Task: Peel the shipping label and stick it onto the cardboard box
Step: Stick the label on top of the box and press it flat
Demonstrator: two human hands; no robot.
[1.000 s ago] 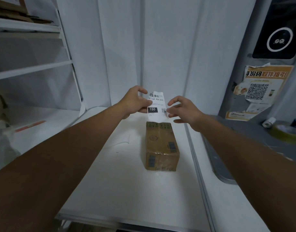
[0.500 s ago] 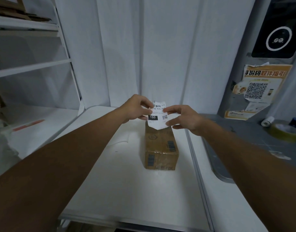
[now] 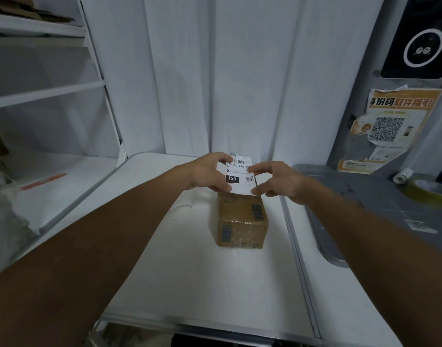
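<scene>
A small brown cardboard box (image 3: 242, 219) with black barcode prints lies on the white table (image 3: 189, 271). A white shipping label (image 3: 240, 175) with a barcode, a black "150" patch and a QR code hangs just above the box's far end. My left hand (image 3: 207, 172) pinches its left edge. My right hand (image 3: 277, 180) pinches its right edge with thumb and forefinger. The label's lower edge is close to the box top; whether it touches cannot be told.
White shelves (image 3: 44, 93) stand at the left. A grey counter (image 3: 377, 194) at the right carries a roll of tape (image 3: 430, 192) and a small white roll (image 3: 402, 175). A QR-code poster (image 3: 390, 126) hangs on the right wall. A curtain closes the back.
Both hands have lowered the label towards the box's far end and pulled it flat; a second ago only my left hand held it, higher up.
</scene>
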